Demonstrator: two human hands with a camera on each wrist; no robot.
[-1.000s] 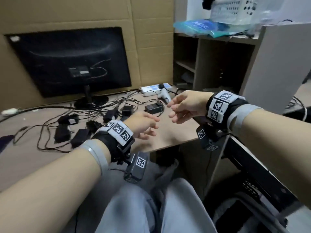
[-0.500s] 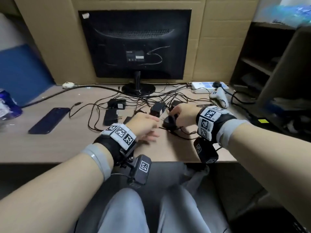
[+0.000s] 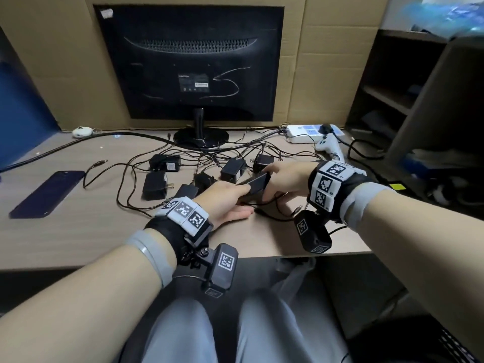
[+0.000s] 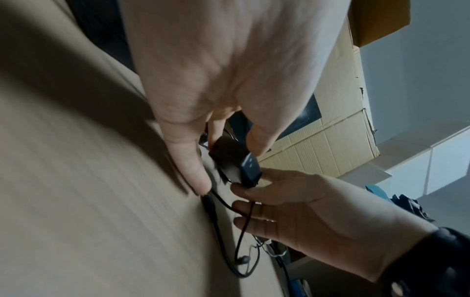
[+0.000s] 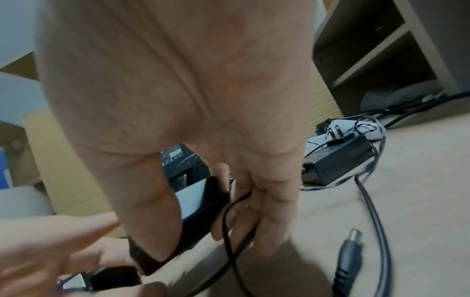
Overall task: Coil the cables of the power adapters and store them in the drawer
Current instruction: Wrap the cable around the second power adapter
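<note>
A small black power adapter (image 3: 258, 183) is held just above the desk (image 3: 78, 231) between both hands. My left hand (image 3: 241, 195) pinches its near end with thumb and fingers, seen close in the left wrist view on the adapter (image 4: 236, 160). My right hand (image 3: 269, 176) grips the far end (image 5: 198, 201), with its thin black cable (image 5: 226, 231) running across the fingers. The cable (image 3: 272, 216) trails loose on the desk to a barrel plug (image 3: 297, 209). Several more black adapters (image 3: 154, 186) lie in tangled cables (image 3: 199, 155) behind. No drawer is in view.
A monitor (image 3: 191, 66) stands at the back against cardboard. A dark phone (image 3: 47, 195) lies at the left. A white power strip (image 3: 311, 132) and a white tool (image 3: 330, 150) sit at the back right. A shelf unit (image 3: 392, 95) stands at the right.
The head view swung left from the shelf to the desk. My right hand came down onto an adapter and lifted it, and my left hand has taken hold of its other end.
</note>
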